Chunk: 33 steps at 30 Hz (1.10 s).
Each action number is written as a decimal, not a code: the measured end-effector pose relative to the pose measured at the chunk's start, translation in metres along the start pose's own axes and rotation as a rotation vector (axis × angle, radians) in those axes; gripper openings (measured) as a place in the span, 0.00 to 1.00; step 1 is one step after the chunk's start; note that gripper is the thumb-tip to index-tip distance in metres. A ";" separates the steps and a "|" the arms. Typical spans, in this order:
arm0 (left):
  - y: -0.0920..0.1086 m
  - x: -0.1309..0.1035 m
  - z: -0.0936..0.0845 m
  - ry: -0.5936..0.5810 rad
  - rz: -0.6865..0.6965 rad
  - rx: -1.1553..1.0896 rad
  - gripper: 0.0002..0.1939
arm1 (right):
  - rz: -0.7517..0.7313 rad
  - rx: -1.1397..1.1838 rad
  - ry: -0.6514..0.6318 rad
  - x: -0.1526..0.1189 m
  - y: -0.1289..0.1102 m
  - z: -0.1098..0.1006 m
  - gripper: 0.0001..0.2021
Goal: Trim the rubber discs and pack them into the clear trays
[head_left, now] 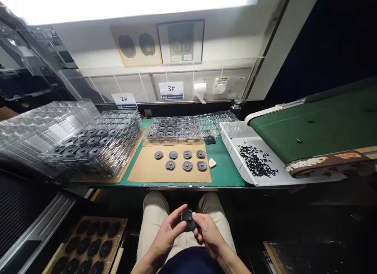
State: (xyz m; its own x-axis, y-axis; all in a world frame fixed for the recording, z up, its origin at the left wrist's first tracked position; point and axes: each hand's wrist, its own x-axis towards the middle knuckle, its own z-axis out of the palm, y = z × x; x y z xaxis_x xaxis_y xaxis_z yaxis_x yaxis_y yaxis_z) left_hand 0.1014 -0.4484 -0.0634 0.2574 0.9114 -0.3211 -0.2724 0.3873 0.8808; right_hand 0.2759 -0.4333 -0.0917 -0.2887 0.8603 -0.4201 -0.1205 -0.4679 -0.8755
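Observation:
Above my lap, a round black disc (188,223) with a small raised centre is held between both hands. My left hand (170,230) grips its left edge with thumb and fingers. On the right side, my right hand (205,227) pinches the disc, its thumb on the upper face near the centre. Several similar dark discs (187,166) lie in two rows on a brown cardboard sheet (147,170) at the table's front. Beside the sheet's right edge is a small cream-coloured block (212,162).
Stacked clear trays of discs (97,144) stand left; more clear trays (176,128) lie behind the cardboard. At right, a white bin (240,168) holds small black pieces (256,162) beside a green conveyor belt (318,121). A low tray of discs (88,242) sits lower left.

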 end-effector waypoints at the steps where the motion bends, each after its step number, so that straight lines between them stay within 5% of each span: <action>1: -0.004 0.000 0.000 0.004 -0.009 -0.030 0.37 | 0.028 0.032 -0.019 -0.002 0.001 0.002 0.35; 5: -0.010 0.001 -0.003 0.026 0.040 -0.006 0.36 | 0.072 0.055 -0.065 -0.005 0.001 0.020 0.35; 9: 0.006 0.004 -0.007 0.059 0.085 -0.008 0.37 | 0.017 -0.123 -0.024 0.011 -0.013 0.020 0.38; 11: 0.021 0.006 -0.008 0.086 0.105 -0.059 0.37 | -0.059 -0.264 0.096 0.031 -0.032 0.000 0.38; 17: 0.071 0.009 -0.020 0.067 0.154 -0.264 0.39 | -0.207 -0.687 0.749 0.117 -0.107 -0.097 0.28; 21: 0.086 0.008 -0.031 0.095 0.169 -0.362 0.38 | -0.199 -0.920 0.824 0.153 -0.120 -0.119 0.15; 28: 0.084 0.007 -0.043 0.168 0.159 -0.478 0.36 | -0.320 -1.019 0.786 0.151 -0.132 -0.106 0.08; 33: 0.089 0.012 -0.042 0.167 0.151 -0.421 0.35 | -0.483 -0.907 0.438 0.099 -0.135 -0.032 0.13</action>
State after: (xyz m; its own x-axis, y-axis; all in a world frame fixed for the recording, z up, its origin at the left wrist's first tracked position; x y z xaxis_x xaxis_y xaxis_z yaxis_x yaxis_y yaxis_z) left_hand 0.0416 -0.3976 -0.0031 0.0429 0.9585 -0.2820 -0.6565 0.2398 0.7152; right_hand 0.2940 -0.2783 -0.0234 -0.0179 0.9926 0.1202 0.6600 0.1021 -0.7443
